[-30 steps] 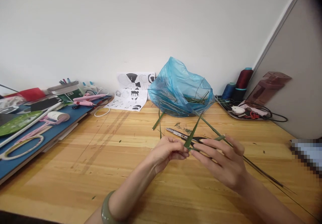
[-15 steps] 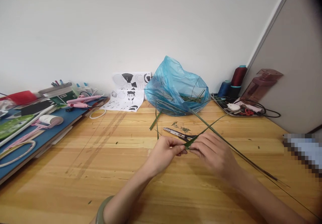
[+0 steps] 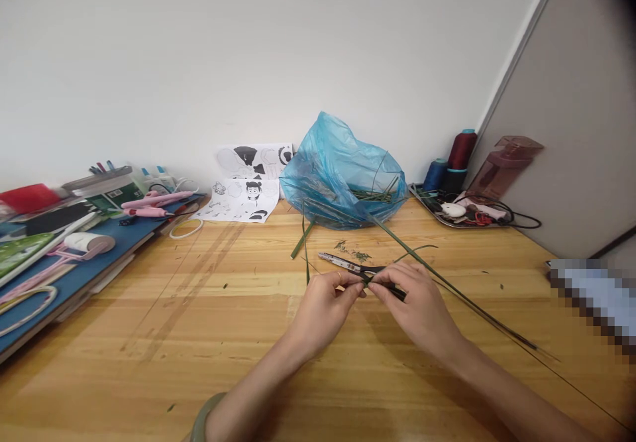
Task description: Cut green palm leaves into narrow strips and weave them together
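My left hand [image 3: 332, 303] and my right hand [image 3: 410, 293] meet near the middle of the table, fingertips almost touching. Both pinch a narrow green leaf strip [image 3: 366, 281], most of it hidden by the fingers. One thin end [image 3: 420, 248] curves out above my right hand, and another strand [image 3: 305, 256] rises beside my left. Scissors [image 3: 342, 261] lie just behind the hands, their dark handles partly covered by my right hand. A long leaf blade [image 3: 467, 303] stretches from the bag past my right hand toward the lower right.
A blue plastic bag [image 3: 342, 164] of green leaves stands against the wall. Leaf scraps [image 3: 352, 251] lie before it. Printed sheets [image 3: 243, 197] lean left of it. Thread spools [image 3: 462, 150] and a cluttered tray [image 3: 462, 220] sit at right; a blue board [image 3: 119, 250] with craft tools is at left.
My right hand has turned and its fingers have drawn closer to my left. Less of the leaf strip shows between them, and its free end has swung lower. The view has shifted slightly.
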`<act>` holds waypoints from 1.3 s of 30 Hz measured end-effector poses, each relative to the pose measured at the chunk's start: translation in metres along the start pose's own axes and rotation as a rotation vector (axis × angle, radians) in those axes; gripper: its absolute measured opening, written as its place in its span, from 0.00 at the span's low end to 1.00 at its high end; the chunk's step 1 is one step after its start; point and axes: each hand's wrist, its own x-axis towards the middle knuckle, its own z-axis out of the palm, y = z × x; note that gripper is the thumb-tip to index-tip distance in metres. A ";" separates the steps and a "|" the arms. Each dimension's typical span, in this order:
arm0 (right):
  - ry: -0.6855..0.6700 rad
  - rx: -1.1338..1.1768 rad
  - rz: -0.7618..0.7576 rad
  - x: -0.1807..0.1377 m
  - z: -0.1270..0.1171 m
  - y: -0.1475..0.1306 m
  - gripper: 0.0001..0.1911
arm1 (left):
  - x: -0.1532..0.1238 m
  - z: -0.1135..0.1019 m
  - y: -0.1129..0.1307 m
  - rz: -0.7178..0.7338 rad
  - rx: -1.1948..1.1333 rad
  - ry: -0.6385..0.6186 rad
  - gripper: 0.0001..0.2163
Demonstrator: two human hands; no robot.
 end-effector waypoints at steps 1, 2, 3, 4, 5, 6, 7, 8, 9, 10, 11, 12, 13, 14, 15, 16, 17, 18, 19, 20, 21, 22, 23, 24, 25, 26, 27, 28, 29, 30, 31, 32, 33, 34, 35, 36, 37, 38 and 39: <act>-0.002 -0.008 -0.001 0.000 0.000 0.000 0.05 | 0.000 0.001 -0.001 0.007 0.006 -0.002 0.07; -0.004 -0.015 -0.001 0.000 -0.001 -0.001 0.05 | 0.000 0.001 -0.002 0.015 0.017 0.001 0.06; -0.010 -0.019 0.001 0.000 -0.001 -0.001 0.05 | 0.000 0.002 -0.003 0.025 0.031 0.011 0.05; -0.017 -0.017 0.007 0.000 -0.001 -0.002 0.06 | 0.000 0.002 -0.004 0.036 0.046 0.024 0.05; -0.028 -0.008 0.016 0.000 -0.002 -0.002 0.06 | 0.000 0.002 -0.005 0.048 0.058 0.038 0.04; -0.040 0.005 0.031 0.000 -0.002 -0.002 0.06 | 0.000 0.002 -0.006 0.058 0.066 0.050 0.04; -0.047 0.020 0.053 0.000 -0.003 -0.002 0.07 | 0.000 0.001 -0.006 0.067 0.069 0.058 0.04; -0.045 0.034 0.078 0.000 -0.004 -0.002 0.08 | 0.000 0.001 -0.006 0.074 0.066 0.060 0.05; -0.030 0.046 0.101 0.000 -0.005 -0.001 0.08 | 0.000 0.000 -0.005 0.076 0.061 0.057 0.05; 0.000 0.052 0.113 0.000 -0.006 -0.001 0.08 | 0.000 -0.001 -0.004 0.074 0.054 0.053 0.05; 0.037 0.055 0.111 0.001 -0.008 -0.001 0.07 | -0.001 -0.002 -0.003 0.069 0.043 0.048 0.05; 0.069 0.061 0.095 0.002 -0.009 0.000 0.06 | -0.001 -0.002 -0.001 0.062 0.031 0.040 0.05; 0.078 0.077 0.067 0.003 -0.011 0.000 0.07 | -0.002 -0.003 0.000 0.055 0.018 0.031 0.05; 0.054 0.108 0.045 0.004 -0.013 0.000 0.06 | -0.002 -0.003 0.001 0.045 0.003 0.022 0.05; -0.001 0.154 0.038 0.005 -0.014 0.000 0.04 | -0.003 -0.004 0.002 0.031 -0.016 0.012 0.05; -0.077 0.211 0.055 0.006 -0.015 0.000 0.03 | -0.003 -0.004 0.003 0.014 -0.038 0.000 0.05; -0.156 0.270 0.092 0.006 -0.017 0.000 0.05 | -0.002 -0.004 0.004 -0.004 -0.063 -0.011 0.06; -0.218 0.321 0.143 0.007 -0.018 -0.001 0.08 | -0.002 -0.004 0.005 -0.022 -0.092 -0.022 0.06; -0.256 0.359 0.194 0.007 -0.019 -0.001 0.09 | -0.002 -0.004 0.005 -0.038 -0.124 -0.029 0.07; -0.268 0.384 0.232 0.007 -0.019 -0.002 0.09 | -0.001 -0.004 0.005 -0.051 -0.155 -0.036 0.08; -0.264 0.397 0.252 0.006 -0.019 -0.003 0.09 | -0.001 -0.004 0.005 -0.062 -0.181 -0.039 0.08; -0.252 0.400 0.256 0.006 -0.019 -0.004 0.09 | -0.001 -0.003 0.006 -0.072 -0.203 -0.037 0.08; -0.238 0.394 0.248 0.005 -0.019 -0.005 0.09 | 0.000 -0.003 0.006 -0.083 -0.217 -0.031 0.08; -0.223 0.378 0.229 0.004 -0.018 -0.006 0.09 | 0.000 -0.002 0.006 -0.090 -0.224 -0.026 0.08; -0.211 0.356 0.203 0.003 -0.018 -0.007 0.09 | -0.001 -0.002 0.006 -0.093 -0.225 -0.023 0.08; -0.205 0.333 0.171 0.002 -0.017 -0.008 0.09 | -0.001 -0.002 0.006 -0.094 -0.230 -0.020 0.07; -0.206 0.313 0.139 0.001 -0.017 -0.009 0.10 | -0.001 -0.002 0.007 -0.096 -0.244 -0.021 0.07; -0.217 0.304 0.108 0.000 -0.017 -0.009 0.11 | 0.000 -0.003 0.007 -0.102 -0.267 -0.025 0.07; -0.242 0.306 0.082 0.000 -0.017 -0.009 0.12 | 0.000 -0.003 0.007 -0.112 -0.301 -0.030 0.06; -0.274 0.316 0.062 -0.001 -0.017 -0.009 0.14 | 0.001 -0.004 0.006 -0.125 -0.343 -0.034 0.06; -0.298 0.334 0.050 -0.001 -0.018 -0.008 0.15 | 0.002 -0.005 0.006 -0.140 -0.391 -0.039 0.06; -0.298 0.349 0.041 0.000 -0.018 -0.007 0.15 | 0.002 -0.006 0.005 -0.154 -0.439 -0.043 0.06; -0.269 0.352 0.022 0.000 -0.018 -0.005 0.13 | 0.003 -0.008 0.004 -0.170 -0.485 -0.049 0.06; -0.213 0.340 -0.018 -0.001 -0.017 -0.004 0.10 | 0.004 -0.009 0.004 -0.186 -0.527 -0.051 0.07; -0.144 0.313 -0.079 -0.001 -0.017 -0.002 0.08 | 0.004 -0.009 0.003 -0.202 -0.560 -0.055 0.07; -0.080 0.271 -0.153 -0.002 -0.016 -0.001 0.08 | 0.005 -0.010 0.003 -0.219 -0.585 -0.058 0.07; -0.032 0.221 -0.237 -0.003 -0.015 0.000 0.10 | 0.005 -0.010 0.002 -0.234 -0.598 -0.061 0.07; -0.004 0.170 -0.319 -0.004 -0.014 0.001 0.10 | 0.005 -0.010 0.002 -0.246 -0.603 -0.065 0.07; 0.013 0.126 -0.385 -0.006 -0.013 0.002 0.10 | 0.005 -0.010 0.002 -0.255 -0.600 -0.069 0.07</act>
